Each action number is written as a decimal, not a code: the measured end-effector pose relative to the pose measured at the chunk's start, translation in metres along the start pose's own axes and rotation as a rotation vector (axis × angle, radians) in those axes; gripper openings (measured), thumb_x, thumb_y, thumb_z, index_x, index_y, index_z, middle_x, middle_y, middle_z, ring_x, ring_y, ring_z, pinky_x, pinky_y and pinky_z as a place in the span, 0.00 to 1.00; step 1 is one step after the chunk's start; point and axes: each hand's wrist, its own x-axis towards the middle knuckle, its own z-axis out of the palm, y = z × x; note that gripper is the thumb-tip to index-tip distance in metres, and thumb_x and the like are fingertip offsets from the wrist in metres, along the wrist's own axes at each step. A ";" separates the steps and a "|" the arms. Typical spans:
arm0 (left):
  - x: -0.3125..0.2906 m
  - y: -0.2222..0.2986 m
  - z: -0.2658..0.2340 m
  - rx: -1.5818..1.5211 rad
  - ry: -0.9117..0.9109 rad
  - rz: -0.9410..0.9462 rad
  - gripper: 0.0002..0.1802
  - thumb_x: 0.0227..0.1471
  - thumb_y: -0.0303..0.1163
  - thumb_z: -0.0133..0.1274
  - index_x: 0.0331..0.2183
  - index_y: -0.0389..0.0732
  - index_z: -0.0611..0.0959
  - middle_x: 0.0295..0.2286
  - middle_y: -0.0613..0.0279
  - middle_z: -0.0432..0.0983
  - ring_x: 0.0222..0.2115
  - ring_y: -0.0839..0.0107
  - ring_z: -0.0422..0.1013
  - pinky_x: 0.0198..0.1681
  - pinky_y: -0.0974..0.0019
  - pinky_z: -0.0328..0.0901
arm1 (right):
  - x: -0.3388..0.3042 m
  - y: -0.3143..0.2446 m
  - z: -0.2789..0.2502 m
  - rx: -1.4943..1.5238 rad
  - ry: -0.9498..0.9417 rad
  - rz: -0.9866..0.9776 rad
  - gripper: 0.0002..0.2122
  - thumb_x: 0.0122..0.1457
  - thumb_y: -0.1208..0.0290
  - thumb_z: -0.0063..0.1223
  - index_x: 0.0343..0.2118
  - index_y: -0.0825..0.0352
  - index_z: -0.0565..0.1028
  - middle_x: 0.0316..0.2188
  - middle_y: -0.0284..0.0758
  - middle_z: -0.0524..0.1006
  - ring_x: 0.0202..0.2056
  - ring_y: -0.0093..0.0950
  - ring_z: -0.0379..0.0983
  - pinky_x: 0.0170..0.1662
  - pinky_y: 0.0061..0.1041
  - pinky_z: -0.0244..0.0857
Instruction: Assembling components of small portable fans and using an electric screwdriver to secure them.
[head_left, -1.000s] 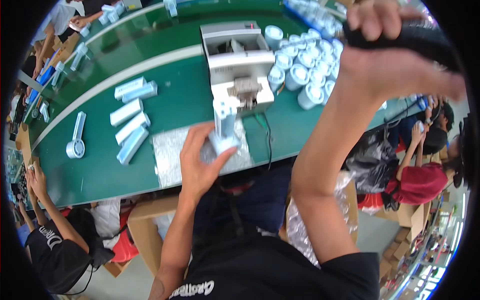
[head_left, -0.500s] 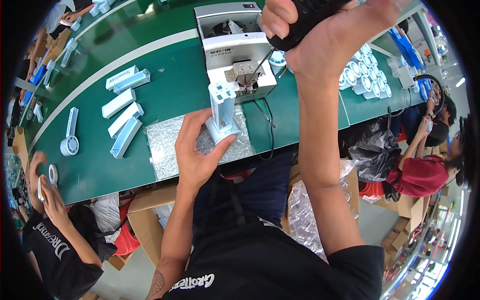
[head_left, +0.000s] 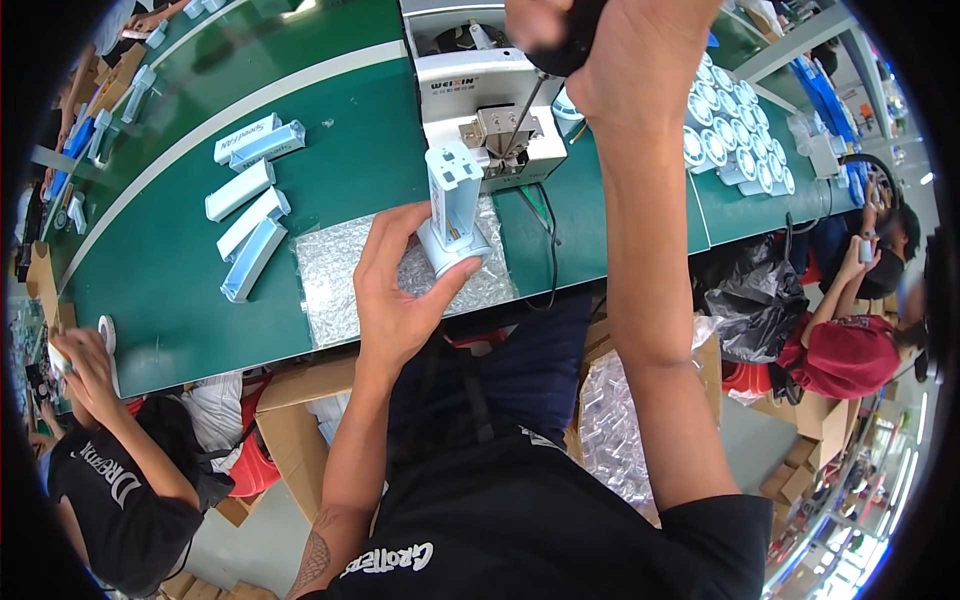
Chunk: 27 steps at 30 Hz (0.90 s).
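Observation:
A light blue plastic fan housing [head_left: 463,200] stands upright in my left hand [head_left: 392,285], its round base between thumb and fingers. Under this hand lies a clear bubble-wrap sheet [head_left: 340,280]. My right hand [head_left: 640,75], raised at the top, is wrapped round the black handle of an electric screwdriver [head_left: 573,42]. The long thin bit slants down to the front of a grey-white screw feeder [head_left: 455,105], its tip at the metal outlet just behind the housing. Whether a screw sits on the tip is too small to tell.
Several light blue handle shells [head_left: 240,192] lie left on the green table [head_left: 180,325]. Round fan parts [head_left: 740,140] stand grouped at the right. A black cable [head_left: 555,245] hangs over the front edge. A co-worker's hand [head_left: 88,365] is at the far left; a cardboard box [head_left: 295,430] stands below.
The view has shifted slightly. A light blue fan piece on the left of the table is gone, and the co-worker's hands there have moved. My hands keep their grips; the bit stays at the feeder.

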 end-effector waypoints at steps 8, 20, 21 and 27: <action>-0.001 -0.001 0.001 -0.011 0.022 0.003 0.31 0.43 0.32 0.74 0.50 0.36 0.82 0.46 0.53 0.78 0.45 0.59 0.76 0.46 0.61 0.70 | -0.004 -0.011 -0.002 -0.006 0.020 0.067 0.41 0.54 0.16 0.33 0.18 0.59 0.66 0.08 0.26 0.63 0.07 0.19 0.59 0.09 0.20 0.54; 0.003 0.002 0.002 0.027 0.024 0.047 0.31 0.41 0.31 0.75 0.49 0.35 0.82 0.44 0.53 0.78 0.44 0.59 0.76 0.48 0.61 0.70 | -0.041 -0.035 0.021 0.542 0.054 0.224 0.36 0.62 0.28 0.30 0.28 0.65 0.68 0.11 0.29 0.65 0.10 0.19 0.61 0.12 0.20 0.59; 0.003 0.003 0.002 0.022 0.019 0.042 0.31 0.41 0.31 0.75 0.49 0.36 0.82 0.44 0.53 0.78 0.44 0.59 0.76 0.48 0.61 0.70 | -0.041 -0.034 0.022 0.517 0.041 0.222 0.35 0.62 0.29 0.30 0.28 0.65 0.68 0.11 0.29 0.66 0.10 0.19 0.62 0.12 0.20 0.59; -0.001 0.007 0.001 0.032 0.019 0.043 0.31 0.42 0.31 0.75 0.49 0.36 0.82 0.44 0.53 0.78 0.43 0.59 0.77 0.48 0.61 0.70 | -0.051 -0.032 0.019 0.360 -0.032 0.214 0.30 0.63 0.36 0.33 0.29 0.66 0.69 0.12 0.29 0.67 0.11 0.20 0.63 0.14 0.21 0.59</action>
